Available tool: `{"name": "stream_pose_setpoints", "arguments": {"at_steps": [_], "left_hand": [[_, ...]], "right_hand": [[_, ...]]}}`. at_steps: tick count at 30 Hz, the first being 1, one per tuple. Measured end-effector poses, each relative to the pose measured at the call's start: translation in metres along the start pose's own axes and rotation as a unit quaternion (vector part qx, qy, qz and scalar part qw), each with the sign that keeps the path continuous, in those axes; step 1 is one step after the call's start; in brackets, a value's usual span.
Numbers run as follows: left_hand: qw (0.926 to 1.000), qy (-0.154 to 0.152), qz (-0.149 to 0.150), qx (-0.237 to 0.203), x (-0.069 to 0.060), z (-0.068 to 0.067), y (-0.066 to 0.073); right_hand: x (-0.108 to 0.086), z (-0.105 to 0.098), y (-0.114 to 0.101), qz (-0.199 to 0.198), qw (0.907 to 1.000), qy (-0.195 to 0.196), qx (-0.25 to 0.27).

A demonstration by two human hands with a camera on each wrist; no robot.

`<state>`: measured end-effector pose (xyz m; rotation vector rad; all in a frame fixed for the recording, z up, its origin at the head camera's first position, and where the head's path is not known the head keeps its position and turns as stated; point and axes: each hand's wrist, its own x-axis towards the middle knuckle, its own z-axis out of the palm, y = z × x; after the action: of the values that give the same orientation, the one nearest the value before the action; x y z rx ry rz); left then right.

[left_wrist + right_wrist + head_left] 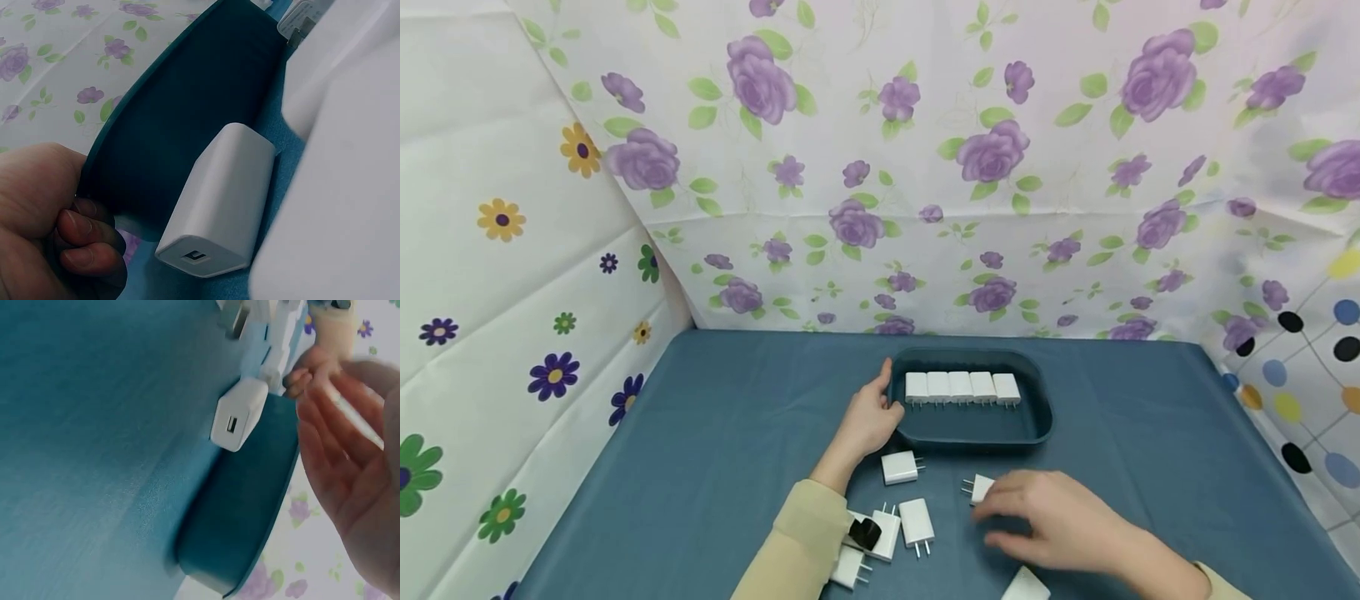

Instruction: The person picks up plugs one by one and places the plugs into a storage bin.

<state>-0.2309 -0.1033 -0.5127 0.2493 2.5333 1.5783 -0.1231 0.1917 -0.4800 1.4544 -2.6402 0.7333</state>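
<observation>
My left hand [868,421] grips the left rim of a dark teal tray [973,437]; in the left wrist view its fingers curl at the tray's edge. Inside the tray stands a row of several white USB charger plugs [960,387], side by side with prongs toward me. My right hand [1052,521] is over the table in front of the tray, fingers loosely bent, holding nothing visible. Its fingertips partly hide a white charger plug [981,489] with prongs pointing left. In the right wrist view, a charger plug [239,414] shows its USB port, apart from the fingers.
Loose charger plugs lie on the blue cloth [722,442]: one [900,467] just before the tray, one [916,522] nearer me, several by the left sleeve [805,533], and one [1026,586] at the bottom edge. A flowered sheet [925,167] hangs behind.
</observation>
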Motion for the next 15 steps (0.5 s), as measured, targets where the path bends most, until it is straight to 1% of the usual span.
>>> {"name": "stream_pose_setpoints", "arguments": {"at_steps": [1,3,5,7,10,13,15], "left_hand": [[1.0000,0.000,-0.001,0.001,0.000,0.000,0.000],[1.0000,0.000,0.000,0.002,0.000,0.001,0.000],[1.0000,0.001,0.002,0.005,0.001,0.001,0.000],[1.0000,0.000,0.003,0.005,0.001,0.001,0.000],[1.0000,-0.001,-0.001,0.005,0.001,0.001,0.000],[1.0000,0.000,-0.005,0.002,0.001,0.001,0.000],[1.0000,0.000,-0.004,0.001,0.001,0.002,0.000]], "right_hand": [[-0.003,0.000,-0.002,-0.010,0.9994,-0.026,0.020],[-0.009,-0.001,-0.006,-0.021,0.9954,-0.074,0.058],[-0.012,-0.001,-0.010,-0.022,0.9884,-0.117,0.095],[-0.015,0.000,-0.012,-0.023,0.9804,-0.148,0.128],[-0.018,0.004,-0.015,-0.036,0.9724,-0.173,0.152],[-0.020,0.009,-0.015,-0.046,0.9725,-0.181,0.139],[-0.021,0.012,-0.014,-0.037,0.9722,-0.188,0.135]]}}
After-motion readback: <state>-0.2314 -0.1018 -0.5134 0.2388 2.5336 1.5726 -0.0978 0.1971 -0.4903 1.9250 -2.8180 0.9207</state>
